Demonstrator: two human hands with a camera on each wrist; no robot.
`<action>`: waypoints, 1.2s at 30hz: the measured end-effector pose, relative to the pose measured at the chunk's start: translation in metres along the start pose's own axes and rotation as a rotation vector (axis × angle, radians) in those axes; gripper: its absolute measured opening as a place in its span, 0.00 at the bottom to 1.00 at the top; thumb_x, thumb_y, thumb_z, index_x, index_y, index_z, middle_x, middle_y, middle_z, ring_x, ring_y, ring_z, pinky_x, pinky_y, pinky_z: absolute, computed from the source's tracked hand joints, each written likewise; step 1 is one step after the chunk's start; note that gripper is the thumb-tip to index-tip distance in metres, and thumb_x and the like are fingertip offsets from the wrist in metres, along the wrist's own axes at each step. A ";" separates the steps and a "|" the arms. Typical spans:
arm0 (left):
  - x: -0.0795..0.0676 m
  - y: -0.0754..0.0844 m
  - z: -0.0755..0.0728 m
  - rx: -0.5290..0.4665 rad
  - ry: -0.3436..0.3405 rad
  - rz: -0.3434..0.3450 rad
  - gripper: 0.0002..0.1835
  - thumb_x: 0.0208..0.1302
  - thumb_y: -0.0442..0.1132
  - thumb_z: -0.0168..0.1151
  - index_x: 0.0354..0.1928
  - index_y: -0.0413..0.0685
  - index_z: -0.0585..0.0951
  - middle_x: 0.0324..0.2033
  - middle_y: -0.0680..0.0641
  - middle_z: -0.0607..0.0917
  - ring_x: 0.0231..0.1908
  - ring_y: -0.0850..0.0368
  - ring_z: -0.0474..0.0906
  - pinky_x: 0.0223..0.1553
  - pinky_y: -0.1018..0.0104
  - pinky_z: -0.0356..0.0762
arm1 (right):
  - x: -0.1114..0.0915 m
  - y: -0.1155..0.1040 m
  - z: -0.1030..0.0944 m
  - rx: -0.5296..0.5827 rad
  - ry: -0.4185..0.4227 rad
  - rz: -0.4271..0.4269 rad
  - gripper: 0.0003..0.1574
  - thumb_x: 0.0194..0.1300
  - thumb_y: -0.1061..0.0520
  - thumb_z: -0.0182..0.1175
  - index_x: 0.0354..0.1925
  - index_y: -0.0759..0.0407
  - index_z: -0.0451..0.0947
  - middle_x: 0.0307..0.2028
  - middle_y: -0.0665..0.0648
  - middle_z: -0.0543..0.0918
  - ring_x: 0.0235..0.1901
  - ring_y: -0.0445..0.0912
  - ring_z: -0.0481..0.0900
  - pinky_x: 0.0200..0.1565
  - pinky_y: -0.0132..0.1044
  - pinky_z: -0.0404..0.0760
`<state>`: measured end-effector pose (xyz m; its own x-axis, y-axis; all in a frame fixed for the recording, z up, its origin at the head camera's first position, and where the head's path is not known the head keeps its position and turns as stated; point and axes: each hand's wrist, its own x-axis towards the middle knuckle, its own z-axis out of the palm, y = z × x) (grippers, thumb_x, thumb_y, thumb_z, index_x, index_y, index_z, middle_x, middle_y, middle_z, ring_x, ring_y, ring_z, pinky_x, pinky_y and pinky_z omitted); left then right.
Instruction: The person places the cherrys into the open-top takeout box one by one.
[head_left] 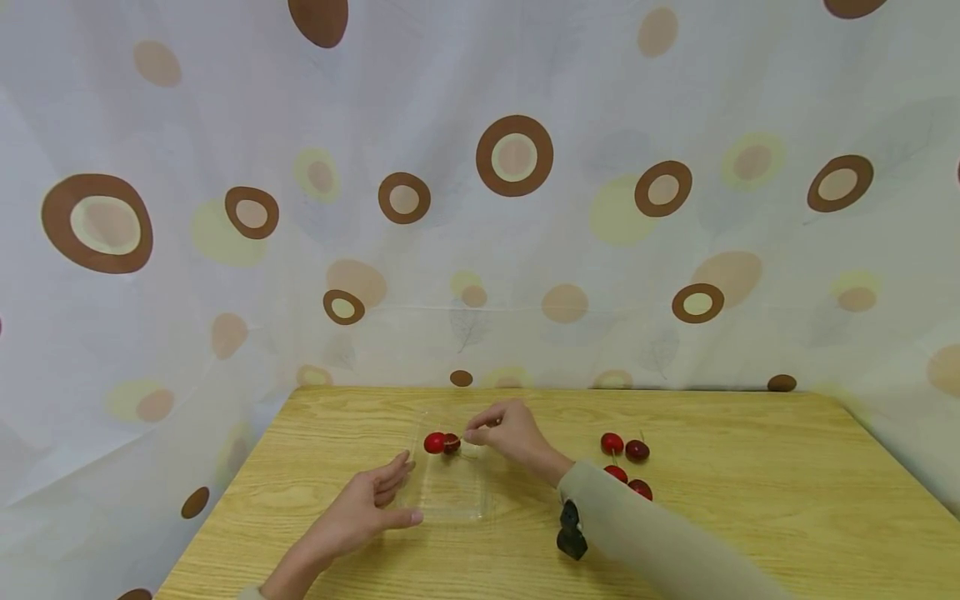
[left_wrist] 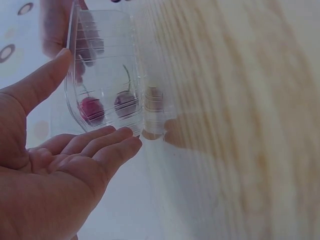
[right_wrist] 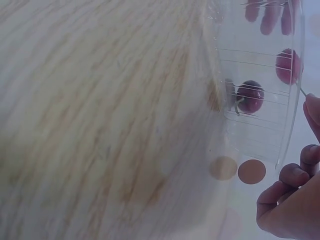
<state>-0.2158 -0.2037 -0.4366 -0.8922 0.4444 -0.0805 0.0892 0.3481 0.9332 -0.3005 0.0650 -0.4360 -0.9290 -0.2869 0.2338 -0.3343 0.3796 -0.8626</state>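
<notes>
While tray (head_left: 457,514) holds dark cherry (right_wrist: 251,96), right grip (head_left: 510,432) pinching red cherry's (head_left: 434,442) stem (right_wrist: 302,92), left grip (head_left: 363,508) relaxed

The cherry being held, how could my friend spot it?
On the wooden table, find the clear tray. There, the held cherry is brighter red than the dark cherry beside it, and its stem is pinched by the right hand.

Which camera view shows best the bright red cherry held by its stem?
The right wrist view: the bright red cherry looks largest, its stem visible up to the right hand. The left wrist view shows it through the clear container; the head view, small beside a darker cherry.
</notes>
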 end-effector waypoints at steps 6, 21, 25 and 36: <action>0.000 0.002 0.000 -0.005 -0.004 0.001 0.51 0.71 0.40 0.72 0.82 0.30 0.50 0.77 0.27 0.60 0.74 0.25 0.57 0.70 0.35 0.63 | 0.001 0.001 0.004 -0.027 -0.015 -0.011 0.02 0.64 0.61 0.75 0.35 0.60 0.94 0.36 0.52 0.86 0.36 0.46 0.78 0.39 0.43 0.79; 0.000 0.002 0.000 0.006 -0.005 -0.005 0.51 0.71 0.40 0.72 0.82 0.31 0.50 0.77 0.27 0.60 0.74 0.25 0.58 0.70 0.35 0.63 | 0.002 0.004 0.006 -0.098 -0.047 -0.009 0.03 0.64 0.60 0.75 0.35 0.60 0.94 0.33 0.50 0.85 0.33 0.45 0.75 0.39 0.41 0.76; 0.000 0.002 0.000 0.009 -0.004 -0.009 0.51 0.71 0.41 0.72 0.82 0.31 0.50 0.77 0.27 0.60 0.74 0.24 0.58 0.70 0.34 0.64 | 0.002 0.004 0.003 -0.163 -0.045 0.010 0.03 0.65 0.60 0.75 0.38 0.58 0.94 0.36 0.49 0.84 0.34 0.44 0.72 0.38 0.41 0.73; 0.000 0.001 -0.001 0.004 -0.002 -0.012 0.50 0.71 0.40 0.72 0.83 0.34 0.50 0.77 0.28 0.59 0.74 0.26 0.57 0.70 0.37 0.66 | -0.010 -0.001 -0.063 -0.175 -0.063 -0.074 0.07 0.68 0.57 0.73 0.41 0.60 0.93 0.27 0.50 0.81 0.25 0.45 0.70 0.28 0.38 0.71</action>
<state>-0.2161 -0.2040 -0.4356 -0.8922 0.4420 -0.0924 0.0804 0.3569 0.9307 -0.3014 0.1228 -0.4093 -0.8910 -0.3719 0.2605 -0.4289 0.5011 -0.7517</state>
